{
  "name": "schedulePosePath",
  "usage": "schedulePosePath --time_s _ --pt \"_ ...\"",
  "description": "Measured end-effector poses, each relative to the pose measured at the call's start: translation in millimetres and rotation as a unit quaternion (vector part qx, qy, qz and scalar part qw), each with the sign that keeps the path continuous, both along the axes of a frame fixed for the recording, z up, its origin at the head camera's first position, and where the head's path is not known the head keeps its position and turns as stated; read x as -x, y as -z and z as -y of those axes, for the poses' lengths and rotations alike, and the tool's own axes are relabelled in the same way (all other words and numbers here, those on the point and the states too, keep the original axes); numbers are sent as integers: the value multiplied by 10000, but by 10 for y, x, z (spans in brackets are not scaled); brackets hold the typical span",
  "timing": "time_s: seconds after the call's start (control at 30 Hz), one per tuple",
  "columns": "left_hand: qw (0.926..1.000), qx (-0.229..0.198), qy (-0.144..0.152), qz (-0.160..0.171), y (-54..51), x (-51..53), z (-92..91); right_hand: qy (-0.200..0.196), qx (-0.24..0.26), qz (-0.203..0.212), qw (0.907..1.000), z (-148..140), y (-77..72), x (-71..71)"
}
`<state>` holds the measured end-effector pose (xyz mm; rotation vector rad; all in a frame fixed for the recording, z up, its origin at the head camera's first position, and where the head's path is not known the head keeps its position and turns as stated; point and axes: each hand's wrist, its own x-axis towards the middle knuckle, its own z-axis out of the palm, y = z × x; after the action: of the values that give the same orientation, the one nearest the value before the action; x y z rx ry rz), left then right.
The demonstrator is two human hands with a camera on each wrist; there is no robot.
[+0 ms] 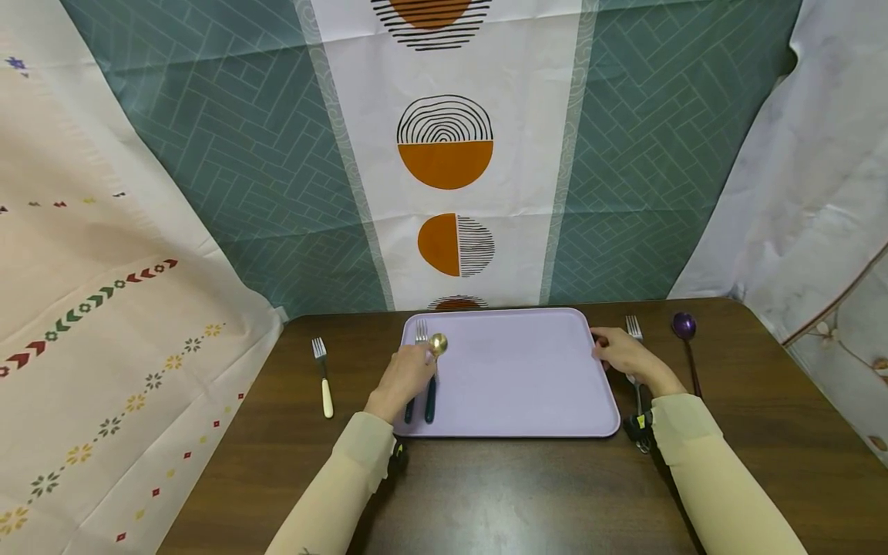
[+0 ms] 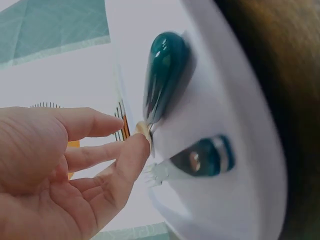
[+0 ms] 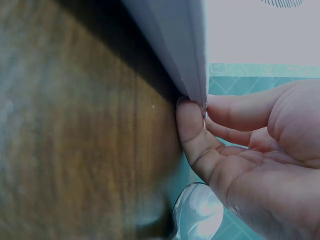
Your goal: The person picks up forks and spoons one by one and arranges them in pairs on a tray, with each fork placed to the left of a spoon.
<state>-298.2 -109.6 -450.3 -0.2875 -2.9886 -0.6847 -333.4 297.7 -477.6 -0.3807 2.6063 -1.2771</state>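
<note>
The brown counter fills the lower centre of the frame. Just beyond it lies the lilac tray, mid-frame, with a green-handled spoon and a green-handled fork side by side at its left end. The left hand reaches over both; its fingers are relaxed, thumb and fingertip apart beside the spoon's gold part. Any straightening is best done with light fingertip nudges, keeping the handles parallel and the fork undisturbed.

At the tray's right end, the right hand pinches the rim between thumb and finger. That grasp should steady the tray without tipping it, or the cutlery may slide. The right sleeve should stay off the silver fork, which passes close by the hand; the purple spoon lies farther right. A pale-handled fork lies apart, left of the tray.
</note>
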Motion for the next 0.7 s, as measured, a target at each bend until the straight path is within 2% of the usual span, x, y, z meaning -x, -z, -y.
schedulePosePath --time_s 0.23,0.53,0.7 --pt "9993 -201 -320 84 -86 -4 133 33 -146 21 9999 16 -33 -16" --pt "9965 -271 -779 126 -131 1 446 26 -150 29 9999 17 -32 -11" --pt "9960 -275 -840 103 -170 -37 598 47 -138 56 9999 16 -32 -32"
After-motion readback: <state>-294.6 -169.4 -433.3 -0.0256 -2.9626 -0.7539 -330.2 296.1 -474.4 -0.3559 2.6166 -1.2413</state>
